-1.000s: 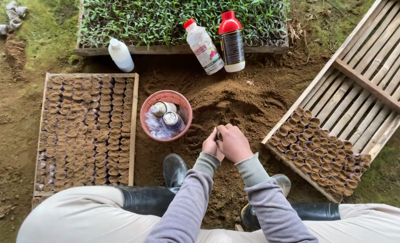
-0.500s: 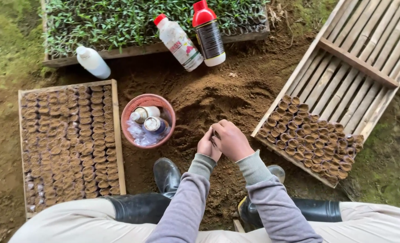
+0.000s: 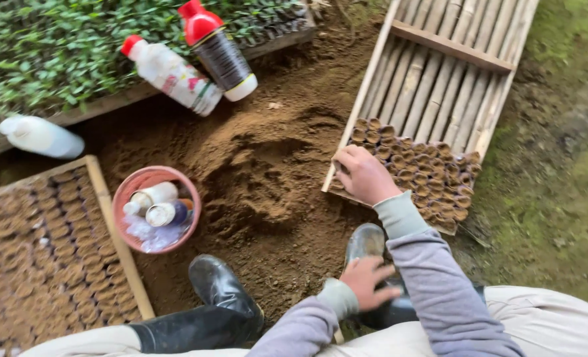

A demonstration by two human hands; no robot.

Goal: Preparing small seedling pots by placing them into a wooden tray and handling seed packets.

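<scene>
The bamboo tray (image 3: 439, 79) lies beside the soil heap (image 3: 267, 172), within reach, so the right hand (image 3: 363, 175) rests curled on its small rolled pots (image 3: 433, 175), while the left hand (image 3: 367, 281), fingers spread, braces on a boot (image 3: 367, 241).

Right hand (image 3: 363, 175) extended to centre-right of frame, back of hand up, fingers curled downward, grip closed at the fingertips; what it pinches cannot be told. Right forearm runs down toward lower right, grey sleeve. Left hand (image 3: 368, 283) low, lower centre, fingers spread loosely, resting near the knee. Both legs bent, squatting.
</scene>
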